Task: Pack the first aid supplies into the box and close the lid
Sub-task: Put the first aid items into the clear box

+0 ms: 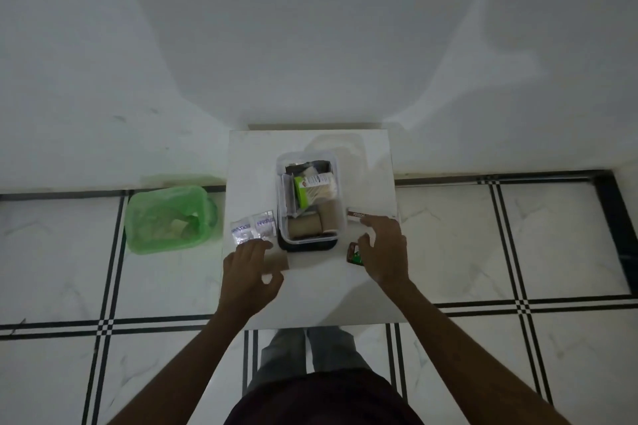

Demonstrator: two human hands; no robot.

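1. Small white table (248, 155) against the wall, w/ a clear box (340, 217) sitting in the middle, no lid on it.
2. Box is already pretty full: 2 tan bandage rolls (305, 226) at the near end, a green-capped item (301, 191) and a white labelled bottle (319, 179) further back, plus some white stuff behind those, can't tell what exactly.
3. Dark slab (307, 247) pokes out under the box's near edge. Might be the lid, can't say for sure.
4. 2 clear sachets (253, 226) w/ blue print lie just left of the box.
5. Left hand (250, 272) is over the near-left part of the table, fingers spread and curled loose, a flat tan piece (276, 260) under them. Can't tell if it's actually gripping it.
6. Right hand (383, 252) is right of the box, fingers open, tips on a brown-and-white carton (357, 214). A small red-green packet (355, 255) is by the thumb, not clamped.
7. Green bin (169, 219) on the tiled floor, left of the table.
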